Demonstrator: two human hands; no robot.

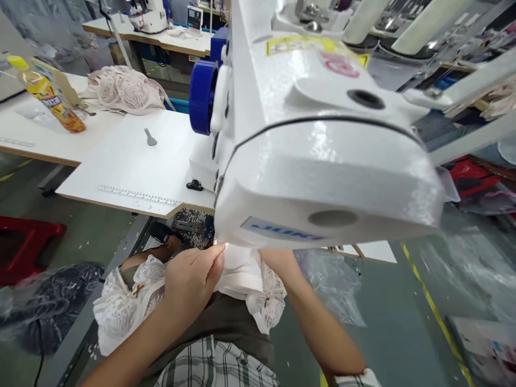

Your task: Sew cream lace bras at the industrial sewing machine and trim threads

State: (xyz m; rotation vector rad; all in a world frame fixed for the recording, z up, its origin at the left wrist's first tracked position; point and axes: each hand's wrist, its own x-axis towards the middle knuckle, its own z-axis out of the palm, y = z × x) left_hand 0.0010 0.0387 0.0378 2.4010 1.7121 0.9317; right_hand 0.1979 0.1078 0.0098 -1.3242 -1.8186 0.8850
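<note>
Currently, left hand (189, 277): thumb and forefinger pinched together on the edge of the white fabric, just below the machine head; remaining fingers curled in.
Right hand (278, 260): at the other side of the same fabric; fingertips hidden under the machine head, so grip cannot be told.
White fabric (242, 274): between the two hands, directly under the front of the head, hanging toward the lap.
White lace (121, 309): hangs left of the left hand, small brown bow attached; a second lace section with a bow hangs below the right hand. Join between sections not visible.
Sewing machine (322, 177): white, above the hands; blue handwheel (201, 98) on its left side. Needle area hidden.
Tabletop (116, 161): white, left of the machine; ruler (139, 196) along the front edge, small grey tool (150, 137) farther back.
Adjoining surface: bottle (50, 99) with yellow cap; beige lace pile (124, 91) to its right.
Floor: clear plastic (330, 285) right of the right forearm; yellow line (431, 301) beyond it.
Far left: red stool (28, 247), near a dark bundle (60, 306) in plastic.
</note>
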